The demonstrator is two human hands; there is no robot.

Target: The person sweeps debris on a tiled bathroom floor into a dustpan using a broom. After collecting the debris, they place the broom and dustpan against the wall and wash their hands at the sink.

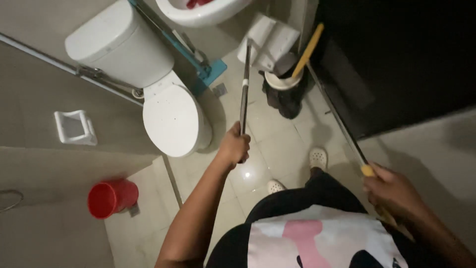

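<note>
Left hand (234,147) clenched on the dustpan handle (244,94), right hand (391,191) gripping the broom pole (337,116) near its yellow end, both reaching toward the bin (282,89) beside the toilet (171,116); light, stiff poles, probably best held high.

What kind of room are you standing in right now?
Almost certainly a bathroom: a white ceramic toilet with closed lid stands on a pale glossy tiled floor, with a white wall-mounted paper holder beside it and a white washbasin at the top edge.

head: 1 view | looks steeply down from above | toilet (168,106) and floor near
</note>
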